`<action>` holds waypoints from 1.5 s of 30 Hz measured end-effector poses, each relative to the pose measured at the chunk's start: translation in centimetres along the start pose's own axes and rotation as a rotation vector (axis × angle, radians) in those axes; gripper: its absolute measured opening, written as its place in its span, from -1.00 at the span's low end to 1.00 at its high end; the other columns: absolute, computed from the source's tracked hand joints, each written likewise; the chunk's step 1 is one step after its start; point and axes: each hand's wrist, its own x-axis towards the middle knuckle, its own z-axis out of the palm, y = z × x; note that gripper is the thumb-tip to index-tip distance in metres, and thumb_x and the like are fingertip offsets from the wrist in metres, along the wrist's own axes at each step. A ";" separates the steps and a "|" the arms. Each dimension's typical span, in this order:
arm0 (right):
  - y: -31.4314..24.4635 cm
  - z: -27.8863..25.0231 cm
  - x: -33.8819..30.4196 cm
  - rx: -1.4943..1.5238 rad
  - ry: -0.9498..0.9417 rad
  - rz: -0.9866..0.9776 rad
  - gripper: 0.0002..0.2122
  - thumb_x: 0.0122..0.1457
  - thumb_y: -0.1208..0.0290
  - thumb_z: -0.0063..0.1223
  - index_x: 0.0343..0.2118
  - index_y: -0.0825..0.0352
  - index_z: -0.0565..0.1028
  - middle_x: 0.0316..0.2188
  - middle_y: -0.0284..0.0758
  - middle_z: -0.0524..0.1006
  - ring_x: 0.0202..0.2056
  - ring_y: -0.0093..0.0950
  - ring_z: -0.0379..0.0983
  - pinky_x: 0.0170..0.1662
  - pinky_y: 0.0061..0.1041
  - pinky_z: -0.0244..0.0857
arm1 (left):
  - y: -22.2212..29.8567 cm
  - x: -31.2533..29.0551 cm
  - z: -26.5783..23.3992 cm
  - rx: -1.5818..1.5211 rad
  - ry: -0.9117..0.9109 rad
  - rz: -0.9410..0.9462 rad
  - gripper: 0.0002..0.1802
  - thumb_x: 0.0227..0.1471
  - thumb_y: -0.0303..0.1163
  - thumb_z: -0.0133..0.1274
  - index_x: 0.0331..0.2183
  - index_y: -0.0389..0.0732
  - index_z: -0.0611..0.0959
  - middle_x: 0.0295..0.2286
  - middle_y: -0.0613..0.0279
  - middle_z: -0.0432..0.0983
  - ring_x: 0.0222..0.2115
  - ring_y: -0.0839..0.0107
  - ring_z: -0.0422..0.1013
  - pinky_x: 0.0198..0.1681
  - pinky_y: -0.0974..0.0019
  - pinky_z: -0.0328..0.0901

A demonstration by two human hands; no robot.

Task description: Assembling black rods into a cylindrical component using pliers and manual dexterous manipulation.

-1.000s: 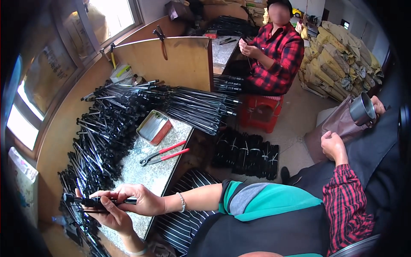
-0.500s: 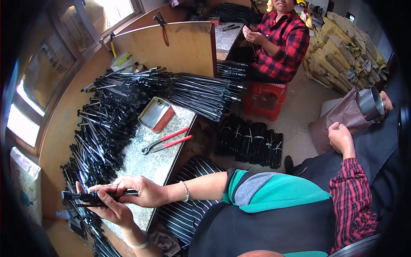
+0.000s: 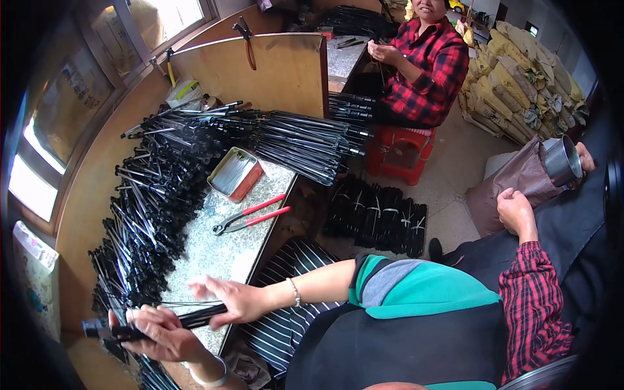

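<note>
My left hand [image 3: 166, 338], a white bangle on its wrist, is closed around what looks like a folded black umbrella frame [image 3: 203, 317]. The frame's thicker dark end points left past my fingers, and its thin ribs run right. At the ribs' other end is my right hand [image 3: 246, 303], with a beaded bracelet; its fingers are stretched and apart, slightly blurred, the thumb beside the ribs. Thin dark strands stick out between the two hands. Pincers with red handles [image 3: 253, 216] lie on the speckled tabletop [image 3: 208, 253] beyond my hands.
Similar frames [image 3: 146, 214] heap along the table's left side. A red-edged tin [image 3: 235, 174] stands behind the pincers. Tied black bundles [image 3: 377, 214] lie on the floor. A co-worker in plaid [image 3: 426, 71] sits beyond a wooden partition [image 3: 260, 71]. Another plaid sleeve [image 3: 536, 299] reaches in at right.
My right hand has slid rightward along the frame, and its fingers have spread. My left hand has shifted a little left and down, now with its fingers closed over the frame.
</note>
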 end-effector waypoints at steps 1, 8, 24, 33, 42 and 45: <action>0.3 -1.0 -1.0 -0.010 -0.289 0.204 -0.58 -0.07 0.17 0.20 -0.27 0.38 0.36 -0.27 -0.14 0.43 -0.21 -0.22 0.37 -0.15 -0.31 0.22 | 0.1 -0.4 -0.2 -0.002 -0.002 -0.002 -0.61 0.17 -0.42 -0.21 -0.02 -0.35 0.11 -0.63 0.33 0.23 -0.75 0.66 0.11 -0.70 0.58 0.12; -0.4 -3.8 -5.5 -0.108 -0.961 0.714 -0.37 -0.05 -0.11 0.07 -0.07 0.34 0.28 -0.17 -0.15 0.42 -0.14 -0.16 0.36 -0.15 -0.29 0.22 | -2.3 -4.8 -3.6 -0.464 -0.599 -0.101 -0.70 0.18 -0.44 -0.22 -0.10 -0.43 0.30 -0.70 0.38 0.14 -0.78 0.72 0.01 -0.78 0.64 -0.05; -6.3 -3.8 -1.3 -0.750 -0.384 -0.340 -0.85 -0.11 0.35 0.07 -0.43 0.23 0.47 -0.48 -0.43 0.38 -0.43 -0.45 0.30 -0.31 -0.44 0.15 | -3.6 -11.4 -3.9 0.144 -0.430 -0.399 -0.46 -0.10 -0.35 0.06 -0.09 -0.49 0.43 -0.32 0.10 0.47 -0.31 0.41 0.40 -0.17 0.36 0.26; -5.9 -5.2 1.2 0.279 -0.639 1.149 -0.78 0.23 0.40 -0.14 -0.51 0.37 0.46 -0.65 -0.46 0.39 -0.66 -0.75 0.21 -0.59 -0.72 0.07 | -4.3 -10.5 -3.8 0.208 -0.449 -0.133 -0.66 -0.01 -0.50 0.00 -0.13 -0.37 0.52 -0.65 0.43 0.34 -0.66 0.62 0.22 -0.57 0.55 0.14; 5.7 -17.8 4.0 -1.424 -0.720 -0.077 -0.80 0.03 0.30 0.10 -0.35 0.30 0.44 -0.30 -0.30 0.40 -0.23 -0.33 0.35 -0.20 -0.37 0.22 | -3.0 -8.4 -5.4 -0.094 -0.147 -0.634 -0.70 0.16 -0.45 -0.17 -0.13 -0.43 0.47 -0.78 0.50 0.13 -0.82 0.76 0.01 -0.77 0.60 -0.05; 4.4 -16.7 3.8 -1.201 -0.653 0.223 -0.80 0.00 0.32 0.11 -0.35 0.30 0.45 -0.35 -0.30 0.38 -0.25 -0.35 0.34 -0.23 -0.39 0.23 | -3.4 -8.4 -5.8 -0.081 -0.148 -0.617 -0.69 0.15 -0.44 -0.16 -0.12 -0.43 0.46 -0.79 0.51 0.16 -0.81 0.75 0.04 -0.76 0.61 -0.02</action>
